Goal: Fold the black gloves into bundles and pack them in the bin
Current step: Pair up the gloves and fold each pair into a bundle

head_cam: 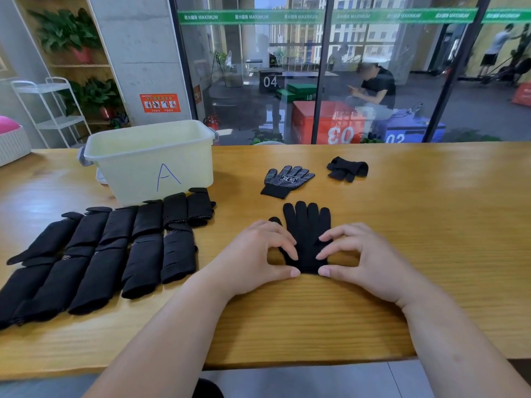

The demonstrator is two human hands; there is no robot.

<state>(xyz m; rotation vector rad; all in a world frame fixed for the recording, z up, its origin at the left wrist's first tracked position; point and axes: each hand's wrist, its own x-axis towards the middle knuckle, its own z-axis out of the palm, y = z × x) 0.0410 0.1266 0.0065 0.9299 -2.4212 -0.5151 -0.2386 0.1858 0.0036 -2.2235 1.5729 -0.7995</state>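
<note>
A black glove (307,225) lies flat on the wooden table (431,225), fingers pointing away from me. My left hand (258,254) pinches its cuff on the left side and my right hand (362,259) pinches it on the right, thumbs at the cuff's near edge. Beyond it lies a second glove (287,179) with white grip dots facing up, and a crumpled glove (347,168) further right. Several folded black glove bundles (109,248) lie in two rows at the left. The pale bin (152,159), marked "A", stands behind them.
A white basket (13,145) sits at the far left edge of the table. A glass wall (316,81) runs behind the table, with a seated person beyond it. The table's near edge (287,360) is close to my body.
</note>
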